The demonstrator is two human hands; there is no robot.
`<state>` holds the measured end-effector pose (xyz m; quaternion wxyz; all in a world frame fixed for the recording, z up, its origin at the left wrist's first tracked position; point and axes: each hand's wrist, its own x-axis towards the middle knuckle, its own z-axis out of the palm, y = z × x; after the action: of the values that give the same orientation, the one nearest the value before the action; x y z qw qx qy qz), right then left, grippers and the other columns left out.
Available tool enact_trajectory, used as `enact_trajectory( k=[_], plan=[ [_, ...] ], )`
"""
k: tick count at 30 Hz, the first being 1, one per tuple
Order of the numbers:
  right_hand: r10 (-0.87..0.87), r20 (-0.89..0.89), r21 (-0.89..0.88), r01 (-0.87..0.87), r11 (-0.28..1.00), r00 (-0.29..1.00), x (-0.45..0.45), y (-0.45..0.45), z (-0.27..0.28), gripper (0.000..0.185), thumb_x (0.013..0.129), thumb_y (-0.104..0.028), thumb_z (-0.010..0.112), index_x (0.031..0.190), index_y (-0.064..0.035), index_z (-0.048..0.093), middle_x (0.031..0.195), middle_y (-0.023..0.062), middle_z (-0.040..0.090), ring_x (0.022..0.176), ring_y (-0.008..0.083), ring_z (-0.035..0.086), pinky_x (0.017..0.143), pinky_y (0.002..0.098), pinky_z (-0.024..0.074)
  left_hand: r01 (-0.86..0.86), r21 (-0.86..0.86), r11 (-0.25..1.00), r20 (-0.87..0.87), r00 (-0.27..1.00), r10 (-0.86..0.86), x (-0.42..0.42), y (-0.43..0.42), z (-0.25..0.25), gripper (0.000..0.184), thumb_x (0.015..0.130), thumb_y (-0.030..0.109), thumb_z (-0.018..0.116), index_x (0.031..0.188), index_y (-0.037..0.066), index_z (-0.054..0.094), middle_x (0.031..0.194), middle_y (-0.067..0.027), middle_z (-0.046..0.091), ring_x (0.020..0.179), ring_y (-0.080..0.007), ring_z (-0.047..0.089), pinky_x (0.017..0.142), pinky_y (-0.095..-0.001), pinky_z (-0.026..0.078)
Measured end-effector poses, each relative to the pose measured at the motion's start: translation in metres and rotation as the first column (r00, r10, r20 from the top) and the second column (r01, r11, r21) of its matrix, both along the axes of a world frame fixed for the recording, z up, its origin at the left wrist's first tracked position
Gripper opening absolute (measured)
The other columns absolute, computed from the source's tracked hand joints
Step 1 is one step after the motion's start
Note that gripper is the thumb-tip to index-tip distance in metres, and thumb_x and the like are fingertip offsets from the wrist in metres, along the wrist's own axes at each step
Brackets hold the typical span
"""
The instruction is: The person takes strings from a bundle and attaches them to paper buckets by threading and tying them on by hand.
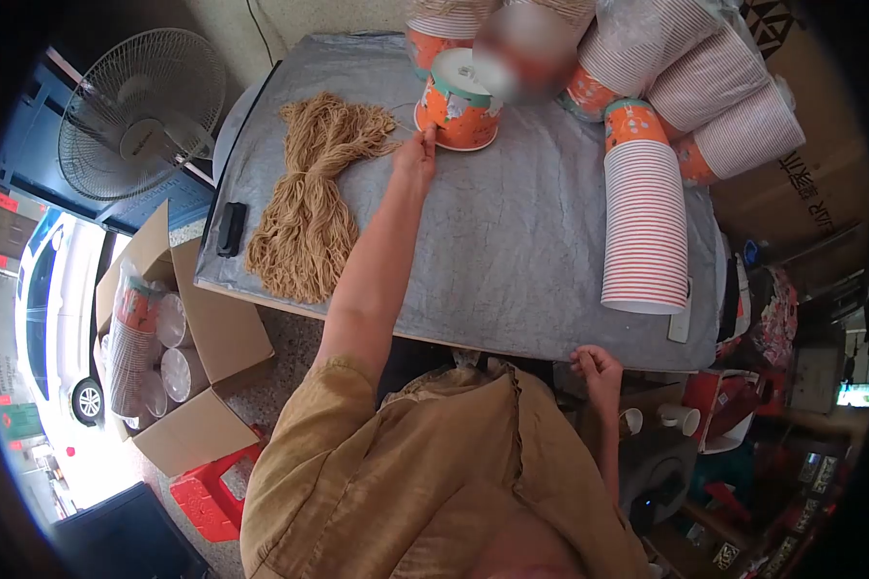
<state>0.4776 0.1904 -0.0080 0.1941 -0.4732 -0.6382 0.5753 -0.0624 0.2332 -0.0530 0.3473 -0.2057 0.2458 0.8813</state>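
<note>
My left hand (pixel 415 159) reaches across the table, its fingers closed at the lower left edge of an orange paper bucket (pixel 463 118). The bucket stands upside down, with its green-banded base on top. Left of this hand lies a bundle of tan string (pixel 304 207), tied at its middle, with loose strands stretching toward the bucket. My right hand (pixel 599 373) is at the table's near edge with its fingers curled together; whatever may be in them is too small to make out.
A long stack of paper buckets (pixel 644 227) lies on the grey-covered table (pixel 512 261). Bagged stacks (pixel 734 125) fill the back right. A black object (pixel 231 229) lies at the left edge. On the floor are an open carton (pixel 217 338) and a red stool (pixel 208 497); a fan (pixel 143 116) stands left.
</note>
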Motion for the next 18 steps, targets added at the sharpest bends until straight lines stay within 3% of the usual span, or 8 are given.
enact_trajectory(
  k=[2, 5, 7, 8, 9, 12, 15, 18],
  plan=[
    [0.012, -0.014, -0.003, -0.012, 1.0, 1.0, -0.008, 0.001, -0.001, 0.016, 0.098, -0.012, 0.059, 0.102, 0.0009, 0.068, 0.092, 0.0055, 0.071, 0.072, 0.0091, 0.062, 0.067, 0.0234, 0.0507, 0.157, -0.205, 0.966, -0.117, 0.976, -0.183, 0.011, -0.015, 0.023, 0.017, 0.1, -0.004, 0.046, 0.107, -0.012, 0.058, 0.106, -0.0174, 0.066, 0.097, -0.0246, 0.07, 0.079, -0.0268, 0.065],
    [0.052, -0.035, 0.006, -0.052, 0.999, 0.998, -0.016, 0.0, -0.006, 0.016, 0.098, -0.011, 0.059, 0.103, 0.001, 0.068, 0.09, 0.0056, 0.071, 0.072, 0.0093, 0.062, 0.068, 0.024, 0.0509, 0.164, -0.44, 0.883, -0.332, 0.884, -0.33, 0.008, -0.041, 0.029, 0.019, 0.1, 0.001, 0.048, 0.111, -0.011, 0.057, 0.111, -0.0173, 0.065, 0.099, -0.0251, 0.07, 0.079, -0.03, 0.064],
    [0.061, -0.018, 0.001, -0.061, 0.998, 0.998, -0.021, -0.003, -0.008, 0.016, 0.098, -0.012, 0.059, 0.103, 0.0006, 0.068, 0.089, 0.0053, 0.071, 0.072, 0.0088, 0.062, 0.068, 0.0241, 0.0508, -0.176, -0.655, 0.735, -0.686, 0.547, -0.48, 0.013, -0.054, 0.033, 0.024, 0.099, 0.005, 0.051, 0.12, -0.007, 0.056, 0.12, -0.018, 0.063, 0.098, -0.0253, 0.07, 0.078, -0.0314, 0.062],
    [0.061, 0.0, 0.009, -0.061, 0.998, 0.998, -0.023, -0.003, -0.008, 0.016, 0.098, -0.012, 0.059, 0.103, 0.0008, 0.068, 0.088, 0.0049, 0.07, 0.072, 0.0087, 0.061, 0.067, 0.0243, 0.0506, -0.373, -0.657, 0.656, -0.754, 0.314, -0.577, 0.019, -0.058, 0.034, 0.028, 0.099, 0.007, 0.053, 0.125, -0.005, 0.055, 0.124, -0.0184, 0.062, 0.098, -0.0254, 0.07, 0.077, -0.0321, 0.062],
    [0.057, 0.02, 0.017, -0.058, 0.998, 0.998, -0.025, -0.005, -0.007, 0.017, 0.098, -0.012, 0.059, 0.102, 0.0011, 0.068, 0.088, 0.0045, 0.07, 0.072, 0.0086, 0.061, 0.067, 0.0246, 0.0505, -0.547, -0.554, 0.628, -0.791, 0.112, -0.601, 0.043, -0.061, 0.065, 0.046, 0.091, 0.006, 0.062, 0.136, 0.005, 0.052, 0.138, -0.0161, 0.056, 0.099, -0.0314, 0.07, 0.079, -0.0436, 0.057],
    [0.124, 0.028, 0.102, -0.126, 0.987, 0.992, -0.033, -0.005, -0.001, 0.017, 0.097, -0.013, 0.06, 0.101, 0.0018, 0.067, 0.084, 0.0033, 0.069, 0.072, 0.0089, 0.06, 0.067, 0.0257, 0.0501, -0.689, -0.131, 0.712, -0.638, -0.492, -0.593, 0.071, -0.047, 0.116, 0.049, 0.09, 0.008, 0.062, 0.137, 0.016, 0.053, 0.141, -0.0089, 0.054, 0.108, -0.0348, 0.065, 0.083, -0.0439, 0.057],
    [0.138, 0.033, 0.175, -0.141, 0.974, 0.99, -0.039, -0.012, 0.011, 0.016, 0.096, -0.012, 0.061, 0.1, 0.0019, 0.067, 0.082, 0.0031, 0.067, 0.072, 0.0094, 0.059, 0.067, 0.0268, 0.0497, -0.712, -0.298, 0.635, -0.432, -0.493, -0.755, 0.065, -0.024, 0.115, 0.046, 0.089, 0.008, 0.058, 0.132, 0.021, 0.057, 0.132, -0.0064, 0.058, 0.11, -0.0371, 0.062, 0.083, -0.0443, 0.058],
    [0.101, 0.059, 0.202, -0.111, 0.973, 0.993, -0.04, -0.024, 0.027, 0.015, 0.095, -0.012, 0.062, 0.099, 0.0011, 0.067, 0.08, 0.0035, 0.066, 0.072, 0.0095, 0.058, 0.068, 0.027, 0.0494, -0.717, -0.284, 0.637, -0.5, -0.455, -0.736, 0.047, -0.002, 0.103, 0.03, 0.09, 0.012, 0.058, 0.119, 0.015, 0.063, 0.123, -0.0113, 0.06, 0.1, -0.0394, 0.065, 0.078, -0.0517, 0.056]
  ],
)
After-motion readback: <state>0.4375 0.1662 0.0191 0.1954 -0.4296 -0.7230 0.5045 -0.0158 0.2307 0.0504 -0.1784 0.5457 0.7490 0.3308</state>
